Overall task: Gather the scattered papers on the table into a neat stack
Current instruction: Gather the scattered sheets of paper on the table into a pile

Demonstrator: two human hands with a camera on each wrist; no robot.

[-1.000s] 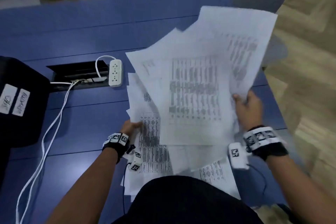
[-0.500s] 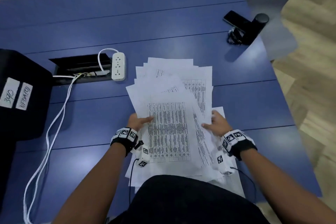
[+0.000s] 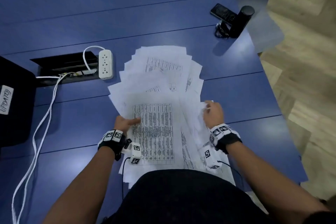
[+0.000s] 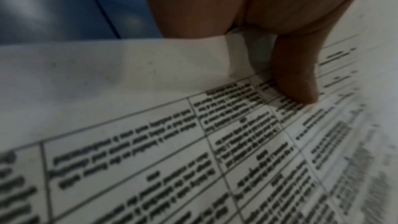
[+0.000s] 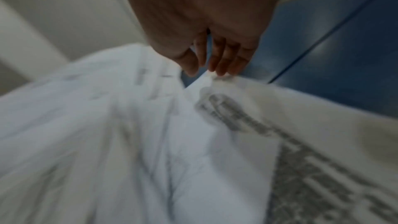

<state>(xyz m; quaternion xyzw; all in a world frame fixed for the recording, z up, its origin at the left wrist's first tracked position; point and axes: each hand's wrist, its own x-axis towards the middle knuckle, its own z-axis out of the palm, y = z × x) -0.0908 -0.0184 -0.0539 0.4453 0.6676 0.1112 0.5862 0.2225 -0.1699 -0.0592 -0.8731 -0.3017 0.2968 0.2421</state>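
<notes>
Several printed white papers (image 3: 160, 85) lie fanned in a loose, uneven pile on the blue table (image 3: 145, 14) in front of me. My left hand (image 3: 125, 123) holds the pile's left edge. Its thumb (image 4: 295, 77) presses down on the top sheet (image 4: 150, 142), which bears a printed table, and its fingers are hidden under the sheets. My right hand (image 3: 212, 112) is at the pile's right edge. Its curled fingertips (image 5: 221, 60) pinch the corner of a sheet (image 5: 206, 81), which is lifted a little.
A white power strip (image 3: 105, 64) and a cable opening (image 3: 67, 67) sit left of the pile, with white cables (image 3: 41, 123) running toward me. A black box (image 3: 14, 111) is at the far left. A phone (image 3: 222, 12), a black cylinder (image 3: 241, 21) and keys (image 3: 221, 30) lie at the far right.
A second ago my right hand held a sheaf up in the air. The sheaf now lies on the pile, and the right hand has moved out to the pile's right edge.
</notes>
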